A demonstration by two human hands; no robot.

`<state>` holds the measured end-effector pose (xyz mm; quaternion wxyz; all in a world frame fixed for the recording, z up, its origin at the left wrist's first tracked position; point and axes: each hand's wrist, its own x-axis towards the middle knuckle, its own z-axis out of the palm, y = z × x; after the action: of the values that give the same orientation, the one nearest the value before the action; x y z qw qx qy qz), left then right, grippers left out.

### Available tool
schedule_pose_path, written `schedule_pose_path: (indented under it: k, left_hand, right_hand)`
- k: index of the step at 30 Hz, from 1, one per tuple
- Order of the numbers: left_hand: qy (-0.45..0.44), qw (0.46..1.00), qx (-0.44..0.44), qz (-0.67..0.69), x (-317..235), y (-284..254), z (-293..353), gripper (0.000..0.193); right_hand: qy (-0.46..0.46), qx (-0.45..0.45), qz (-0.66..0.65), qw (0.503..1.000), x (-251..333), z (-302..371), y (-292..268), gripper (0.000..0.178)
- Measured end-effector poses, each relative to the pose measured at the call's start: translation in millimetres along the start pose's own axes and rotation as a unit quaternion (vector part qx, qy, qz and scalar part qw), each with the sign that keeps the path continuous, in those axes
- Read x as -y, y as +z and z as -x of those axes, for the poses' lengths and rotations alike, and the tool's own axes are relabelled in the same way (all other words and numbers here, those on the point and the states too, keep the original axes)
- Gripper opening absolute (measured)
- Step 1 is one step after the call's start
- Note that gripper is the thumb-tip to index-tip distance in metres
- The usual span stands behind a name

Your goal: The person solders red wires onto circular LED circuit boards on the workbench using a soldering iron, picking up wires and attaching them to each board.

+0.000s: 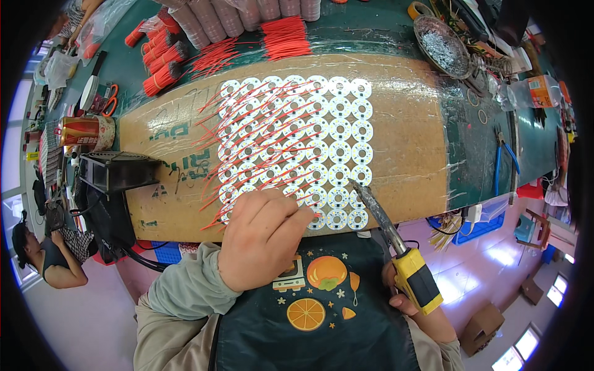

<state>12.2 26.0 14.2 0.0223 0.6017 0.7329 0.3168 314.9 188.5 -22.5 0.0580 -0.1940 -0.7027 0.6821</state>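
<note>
Rows of round white LED circuit boards (340, 129), each with a centre hole, lie on a brown cardboard sheet (408, 123). Thin red wires (272, 150) slant across the left and middle columns; the right columns show none. Over the near rows, my left hand (266, 235) is closed with its fingers curled down, and what they pinch is hidden. My right hand (403, 305) grips the yellow and black handle of a soldering iron (417, 278). The iron's dark barrel points up and left, its tip by the boards in the right-hand columns.
Bundles of red wires (286, 38) and stacked round boards (223, 18) are at the back. A metal dish (442, 46) of silvery bits stands back right, blue-handled pliers (506, 161) further right. Left are a small black fan (117, 171), a can (86, 131) and scissors (110, 101). Another person (59, 263) sits far left.
</note>
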Motion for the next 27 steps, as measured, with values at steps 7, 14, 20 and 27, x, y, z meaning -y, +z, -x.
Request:
schedule_pose_path:
  k: [7, 14, 20, 27]
  left_hand:
    - [0.016, 1.0, 0.009, -0.003, -4, 0, 16, 0.036]
    - [0.004, 0.999, 0.031, -0.016, -5, 5, 20, 0.035]
    - [-0.006, 0.999, 0.026, -0.03, -6, 8, 22, 0.033]
    - [-0.01, 0.999, 0.03, -0.03, -6, 9, 22, 0.032]
  right_hand:
    - [-0.019, 0.062, 0.017, 0.998, 5, -7, -7, 0.056]
    - [-0.091, 0.011, 0.08, 0.993, 8, -17, 8, 0.04]
    - [-0.11, 0.063, 0.149, 0.981, -6, -7, 0, 0.054]
    - [-0.118, 0.052, 0.104, 0.986, 0, -13, 4, 0.048]
